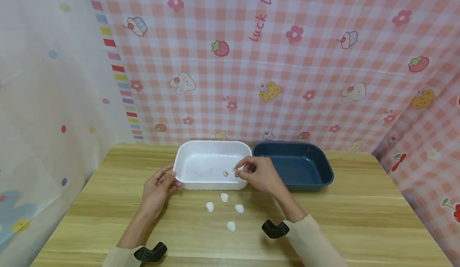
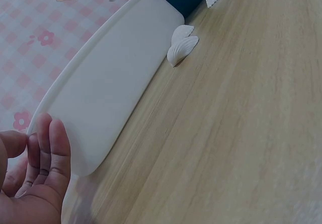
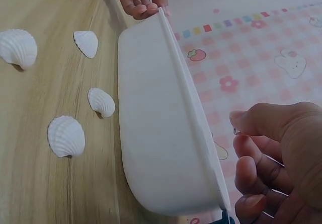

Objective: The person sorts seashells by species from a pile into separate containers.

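My left hand (image 1: 155, 191) holds the front left corner of a white basin (image 1: 212, 186), its thumb at the rim. Over the basin's right end, my right hand (image 1: 259, 175) pinches a tiny object (image 3: 235, 131) between thumb and index finger. Mostly covered by the fingertips, it looks like a small snail shell. Beneath, on the basin floor, lies a small brownish shell (image 1: 225, 174), with a dark bit by the fingers. White scallop-like seashells lie on the table before the basin, among them one shell (image 1: 231, 226) nearest me and another shell (image 3: 66, 136) in the right wrist view.
A dark blue basin (image 1: 305, 187) stands right beside the white one, behind my right forearm. Both sit near the back edge of the wooden table (image 1: 359, 219), against a pink checked cloth (image 1: 230, 71). Another patterned cloth (image 1: 435, 147) hangs at the right.
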`<action>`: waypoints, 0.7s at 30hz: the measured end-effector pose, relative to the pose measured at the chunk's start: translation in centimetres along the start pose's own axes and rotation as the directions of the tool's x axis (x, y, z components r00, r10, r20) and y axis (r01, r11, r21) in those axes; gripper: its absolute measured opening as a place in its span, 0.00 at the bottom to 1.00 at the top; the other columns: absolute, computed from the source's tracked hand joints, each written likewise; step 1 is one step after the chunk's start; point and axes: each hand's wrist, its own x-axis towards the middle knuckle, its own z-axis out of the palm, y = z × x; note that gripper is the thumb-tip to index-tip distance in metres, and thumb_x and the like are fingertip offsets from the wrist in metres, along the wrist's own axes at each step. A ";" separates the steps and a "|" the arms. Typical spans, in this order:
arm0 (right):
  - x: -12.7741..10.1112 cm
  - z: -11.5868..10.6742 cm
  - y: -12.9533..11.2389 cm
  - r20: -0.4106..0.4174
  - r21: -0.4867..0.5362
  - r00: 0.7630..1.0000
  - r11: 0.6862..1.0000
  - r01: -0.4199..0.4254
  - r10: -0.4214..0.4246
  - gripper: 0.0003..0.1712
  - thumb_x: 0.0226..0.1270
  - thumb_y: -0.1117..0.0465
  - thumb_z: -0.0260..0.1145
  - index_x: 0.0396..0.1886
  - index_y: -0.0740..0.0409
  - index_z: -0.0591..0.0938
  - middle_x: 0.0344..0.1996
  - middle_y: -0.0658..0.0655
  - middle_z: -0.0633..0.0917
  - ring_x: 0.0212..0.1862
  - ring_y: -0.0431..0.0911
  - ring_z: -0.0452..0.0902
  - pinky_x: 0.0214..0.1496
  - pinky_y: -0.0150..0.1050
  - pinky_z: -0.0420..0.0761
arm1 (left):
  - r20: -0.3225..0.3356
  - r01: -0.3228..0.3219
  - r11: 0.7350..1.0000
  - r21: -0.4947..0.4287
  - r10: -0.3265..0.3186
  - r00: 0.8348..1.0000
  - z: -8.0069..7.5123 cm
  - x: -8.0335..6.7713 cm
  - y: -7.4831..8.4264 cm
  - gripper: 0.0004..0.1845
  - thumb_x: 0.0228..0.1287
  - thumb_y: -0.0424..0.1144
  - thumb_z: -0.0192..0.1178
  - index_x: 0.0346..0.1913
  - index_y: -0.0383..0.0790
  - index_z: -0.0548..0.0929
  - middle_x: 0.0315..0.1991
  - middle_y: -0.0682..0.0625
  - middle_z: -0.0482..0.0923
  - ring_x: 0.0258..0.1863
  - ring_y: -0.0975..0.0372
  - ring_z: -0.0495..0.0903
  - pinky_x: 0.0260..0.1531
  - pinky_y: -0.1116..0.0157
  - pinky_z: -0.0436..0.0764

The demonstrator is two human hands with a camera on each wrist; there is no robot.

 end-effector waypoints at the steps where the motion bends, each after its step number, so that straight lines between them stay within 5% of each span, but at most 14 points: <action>1: 0.1 0.1 0.0 0.003 -0.001 1.000 1.000 0.000 0.000 0.05 0.65 0.56 0.76 0.38 0.49 0.90 0.23 0.47 0.84 0.26 0.40 0.75 0.25 0.30 0.72 | -0.001 0.002 1.000 -0.002 -0.002 1.000 0.0 0.0 0.0 0.23 0.79 0.35 0.56 0.73 0.38 0.71 0.32 0.56 0.83 0.30 0.67 0.85 0.40 0.71 0.90; 21: 2.2 1.1 0.2 0.014 -0.034 1.000 0.999 0.001 -0.001 0.05 0.67 0.56 0.74 0.39 0.50 0.90 0.21 0.48 0.85 0.23 0.40 0.76 0.22 0.32 0.73 | -0.005 0.010 1.000 0.002 -0.010 1.000 0.3 -0.2 0.3 0.24 0.78 0.33 0.56 0.72 0.36 0.71 0.33 0.54 0.84 0.30 0.67 0.85 0.39 0.71 0.90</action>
